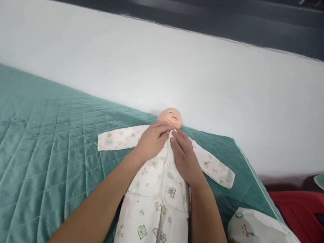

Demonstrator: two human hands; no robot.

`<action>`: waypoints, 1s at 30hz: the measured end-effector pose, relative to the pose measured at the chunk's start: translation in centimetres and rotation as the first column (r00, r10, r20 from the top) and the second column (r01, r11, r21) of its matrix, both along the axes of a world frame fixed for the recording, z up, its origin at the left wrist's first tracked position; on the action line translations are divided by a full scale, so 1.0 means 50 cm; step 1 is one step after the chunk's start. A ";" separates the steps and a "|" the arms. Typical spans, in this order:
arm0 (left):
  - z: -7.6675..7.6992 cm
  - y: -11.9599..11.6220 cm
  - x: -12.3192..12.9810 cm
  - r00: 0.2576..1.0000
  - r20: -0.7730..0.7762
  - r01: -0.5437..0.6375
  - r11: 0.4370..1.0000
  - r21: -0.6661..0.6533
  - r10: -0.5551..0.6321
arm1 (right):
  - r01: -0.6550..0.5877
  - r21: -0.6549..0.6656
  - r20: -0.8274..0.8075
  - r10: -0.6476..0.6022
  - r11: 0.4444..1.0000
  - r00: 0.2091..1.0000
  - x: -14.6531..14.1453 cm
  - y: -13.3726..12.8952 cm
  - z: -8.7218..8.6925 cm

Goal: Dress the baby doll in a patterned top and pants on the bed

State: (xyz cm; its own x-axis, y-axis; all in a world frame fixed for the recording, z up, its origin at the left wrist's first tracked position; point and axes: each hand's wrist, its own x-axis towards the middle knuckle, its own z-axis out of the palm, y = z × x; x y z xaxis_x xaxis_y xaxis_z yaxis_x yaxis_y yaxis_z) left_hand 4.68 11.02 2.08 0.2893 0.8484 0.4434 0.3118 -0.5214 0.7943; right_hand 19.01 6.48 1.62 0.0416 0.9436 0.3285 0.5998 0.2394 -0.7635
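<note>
A baby doll [166, 117] lies on its back, its head showing above a white printed baby jacket [154, 181]. Both jacket sleeves are spread out to the sides. At the collar, my left hand [154, 139] pinches the left front edge with bent fingers. Close beside it, my right hand [182, 149] has its fingertips on the other edge of the collar. A button [167, 164] shows on the front opening, below my hands. Matching white printed trousers [139, 228] cover the doll's lower part between my forearms. My fingertips partly hide the top of the opening.
The doll lies on a green quilted bedspread [50, 146] against a white wall [113, 54]. At the lower right is a white cloth with animal prints [262, 238]. A red case-like object [303, 215] stands beyond the bed's right edge. A dark beam [170, 10] runs overhead.
</note>
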 end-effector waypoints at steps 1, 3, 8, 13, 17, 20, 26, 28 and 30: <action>0.000 0.000 0.000 1.000 0.002 0.002 1.000 0.004 -0.002 | -0.008 -0.003 0.007 0.008 1.000 1.000 0.000 0.000 -0.001; 0.000 -0.001 0.000 1.000 0.009 -0.002 1.000 0.008 0.002 | -0.005 -0.018 -0.002 0.005 1.000 1.000 0.000 -0.002 -0.002; 0.006 -0.023 -0.004 1.000 0.016 -0.026 0.999 -0.020 0.026 | 0.025 -0.043 -0.103 -0.029 0.999 0.994 -0.003 -0.028 -0.006; 0.010 -0.046 -0.015 1.000 0.021 0.024 0.999 -0.038 -0.024 | 0.033 -0.005 -0.239 -0.034 0.999 0.970 -0.006 -0.078 -0.013; 0.013 -0.044 -0.030 0.990 0.069 0.131 0.987 -0.097 -0.125 | 0.043 -0.011 -0.230 -0.045 0.999 0.972 -0.010 -0.100 -0.013; 0.017 -0.040 -0.039 0.980 0.099 0.187 0.971 -0.151 -0.173 | 0.056 -0.005 -0.240 -0.055 0.998 0.969 -0.014 -0.101 -0.010; 0.018 -0.032 -0.048 0.966 0.127 0.245 0.950 -0.195 -0.224 | 0.059 -0.009 -0.236 -0.060 0.998 0.970 -0.015 -0.098 -0.003; 0.016 -0.029 -0.052 0.959 0.137 0.272 0.941 -0.202 -0.247 | 0.057 -0.022 -0.246 -0.061 0.998 0.967 -0.013 -0.099 -0.003; 0.014 -0.026 -0.057 0.953 0.132 0.296 0.934 -0.201 -0.273 | 0.062 -0.043 -0.250 -0.071 0.997 0.966 -0.011 -0.101 -0.004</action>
State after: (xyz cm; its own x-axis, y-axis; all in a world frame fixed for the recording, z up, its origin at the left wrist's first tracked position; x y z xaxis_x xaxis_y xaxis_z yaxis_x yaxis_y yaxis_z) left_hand 1.86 9.74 2.80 0.4961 0.8154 0.2983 0.0887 -0.3894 0.9168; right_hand 18.44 1.45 1.44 0.1814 0.9466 0.2663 0.4013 0.1760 -0.8989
